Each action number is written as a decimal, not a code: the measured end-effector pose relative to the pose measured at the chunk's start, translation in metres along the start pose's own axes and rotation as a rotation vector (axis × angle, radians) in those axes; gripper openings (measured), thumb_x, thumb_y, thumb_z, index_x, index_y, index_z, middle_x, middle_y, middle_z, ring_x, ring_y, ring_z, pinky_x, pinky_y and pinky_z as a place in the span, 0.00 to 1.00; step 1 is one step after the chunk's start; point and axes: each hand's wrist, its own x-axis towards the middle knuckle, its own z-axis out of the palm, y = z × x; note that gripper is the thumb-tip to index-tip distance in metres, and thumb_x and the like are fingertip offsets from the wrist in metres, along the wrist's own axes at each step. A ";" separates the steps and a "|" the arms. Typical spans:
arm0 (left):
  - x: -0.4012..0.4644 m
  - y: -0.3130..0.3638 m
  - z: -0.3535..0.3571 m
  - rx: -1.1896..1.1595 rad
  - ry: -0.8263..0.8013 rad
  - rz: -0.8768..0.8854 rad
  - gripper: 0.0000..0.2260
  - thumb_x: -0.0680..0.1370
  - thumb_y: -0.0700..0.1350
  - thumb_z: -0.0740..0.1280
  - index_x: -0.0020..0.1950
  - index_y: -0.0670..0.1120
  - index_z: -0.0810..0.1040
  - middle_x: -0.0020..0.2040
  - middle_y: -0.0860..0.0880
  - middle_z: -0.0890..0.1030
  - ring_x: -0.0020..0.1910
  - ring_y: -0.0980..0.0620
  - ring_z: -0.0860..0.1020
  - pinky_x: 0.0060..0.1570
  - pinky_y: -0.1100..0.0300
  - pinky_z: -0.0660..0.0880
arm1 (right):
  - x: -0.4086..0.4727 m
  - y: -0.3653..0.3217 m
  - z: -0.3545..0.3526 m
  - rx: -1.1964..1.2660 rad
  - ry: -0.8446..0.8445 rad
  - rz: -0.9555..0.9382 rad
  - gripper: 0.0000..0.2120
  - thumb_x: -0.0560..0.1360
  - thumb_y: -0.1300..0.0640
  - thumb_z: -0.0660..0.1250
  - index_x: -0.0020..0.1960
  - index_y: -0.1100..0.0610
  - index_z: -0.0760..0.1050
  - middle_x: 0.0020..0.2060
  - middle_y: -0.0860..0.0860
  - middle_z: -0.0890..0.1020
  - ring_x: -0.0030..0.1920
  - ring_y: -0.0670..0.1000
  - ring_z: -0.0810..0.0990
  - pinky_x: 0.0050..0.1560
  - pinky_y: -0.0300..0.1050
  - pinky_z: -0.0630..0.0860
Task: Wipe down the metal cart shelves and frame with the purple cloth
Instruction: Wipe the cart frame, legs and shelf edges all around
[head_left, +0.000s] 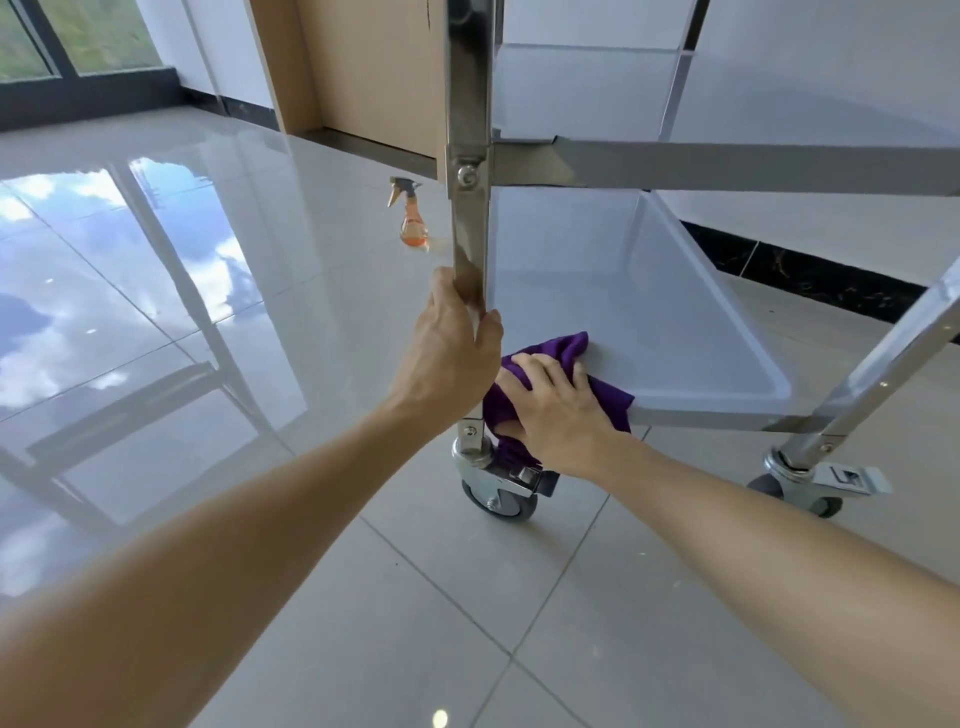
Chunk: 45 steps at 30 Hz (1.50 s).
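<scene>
A metal cart stands in front of me, its bottom shelf (649, 322) low over the floor and a higher shelf rail (753, 166) above it. My left hand (449, 353) grips the near left upright post (470, 228) just above the bottom shelf. My right hand (558, 410) lies flat with spread fingers on the purple cloth (556, 351), pressing it onto the near left corner of the bottom shelf. Part of the cloth hangs over the shelf edge toward the caster (501, 493).
An orange spray bottle (413, 218) stands on the glossy tiled floor behind the post. A second caster (821, 486) sits at the right under a slanted frame leg (893, 358). A wooden door (374, 73) and white wall lie behind the cart.
</scene>
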 end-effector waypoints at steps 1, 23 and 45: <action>0.001 0.000 0.000 0.008 -0.017 0.011 0.06 0.81 0.43 0.60 0.56 0.47 0.65 0.50 0.47 0.77 0.48 0.47 0.77 0.45 0.55 0.71 | -0.003 0.008 -0.002 -0.009 0.000 -0.029 0.29 0.79 0.44 0.61 0.76 0.48 0.54 0.75 0.53 0.60 0.75 0.57 0.57 0.73 0.66 0.57; -0.001 -0.002 0.003 0.118 -0.057 0.110 0.05 0.80 0.43 0.61 0.53 0.48 0.65 0.44 0.54 0.73 0.42 0.57 0.74 0.38 0.65 0.69 | -0.014 -0.004 -0.008 -0.097 -0.045 0.014 0.30 0.82 0.47 0.59 0.78 0.52 0.49 0.77 0.56 0.57 0.77 0.61 0.54 0.75 0.63 0.56; 0.007 0.091 -0.010 0.830 -0.126 0.535 0.17 0.81 0.57 0.53 0.48 0.50 0.78 0.36 0.50 0.81 0.33 0.45 0.79 0.39 0.48 0.80 | -0.064 0.080 -0.021 -0.039 -0.127 0.112 0.31 0.82 0.46 0.58 0.79 0.51 0.48 0.78 0.54 0.55 0.79 0.58 0.50 0.77 0.61 0.54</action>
